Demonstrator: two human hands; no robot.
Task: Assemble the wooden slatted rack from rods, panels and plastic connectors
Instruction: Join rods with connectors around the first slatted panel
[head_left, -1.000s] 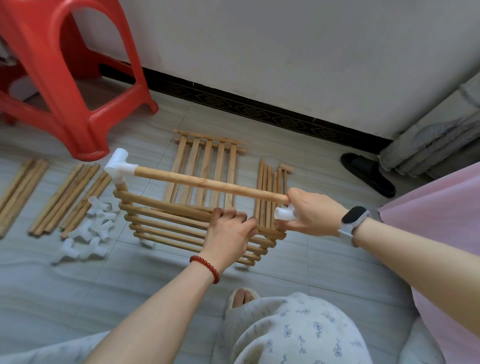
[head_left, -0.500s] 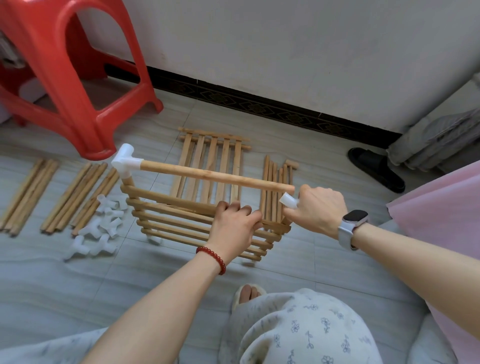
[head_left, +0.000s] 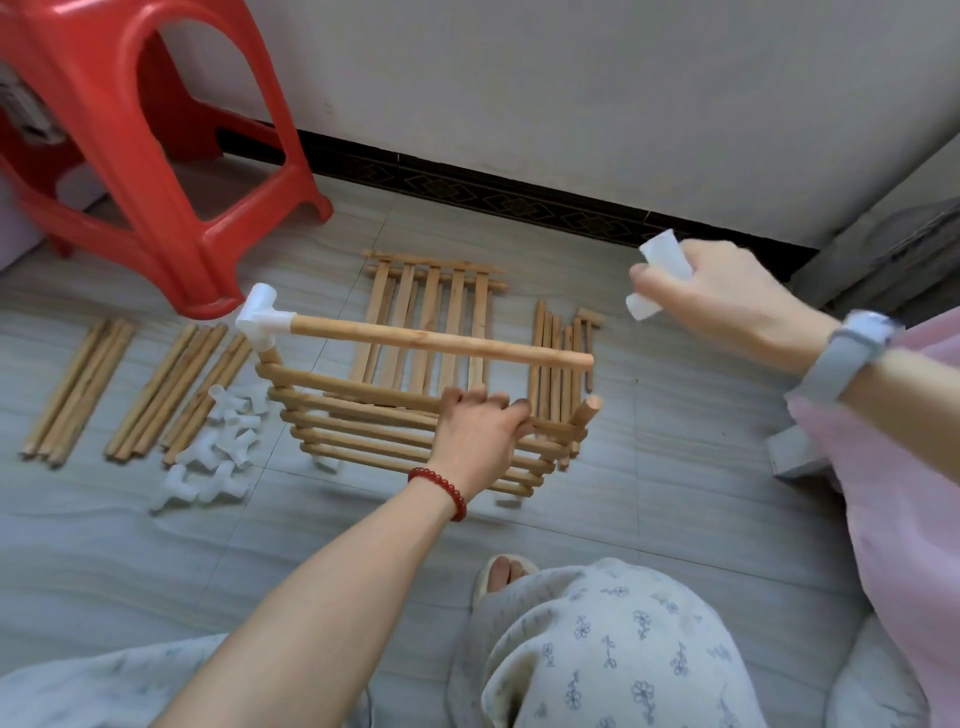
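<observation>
- Two surfaces frame the work area: a grey tiled floor (head_left: 675, 493) and a pale wall (head_left: 571, 104) with a dark patterned skirting strip (head_left: 519, 200) along its base.
- A red plastic stool (head_left: 156, 171) stands at the far left of the floor.
- Loose wooden rods (head_left: 130, 387) lie in bundles on the floor near the left edge, and another bundle of rods (head_left: 558, 366) lies right of centre.
- White plastic connectors (head_left: 218, 452) lie in a heap just beside the left bundles.
- A flat slatted panel (head_left: 431, 317) lies on the floor near the wall, behind the rack.
- The partly built rack (head_left: 374, 431) stands at the centre of the floor: one slatted panel on edge, with an upright post at each end.
- A white connector (head_left: 260, 317) caps the left post and carries a horizontal top rod (head_left: 441, 343); the rod's right end is bare and touches nothing.
- The right post (head_left: 584, 418) has a bare top.
- The left hand (head_left: 475, 436) grips the upper slats of the rack, fingers curled over them.
- The right hand (head_left: 727, 299) is raised above the floor, right of the rack, fingers curled round a white connector piece (head_left: 660, 280).
- A watch sits on the right wrist and a red bead bracelet on the left.
</observation>
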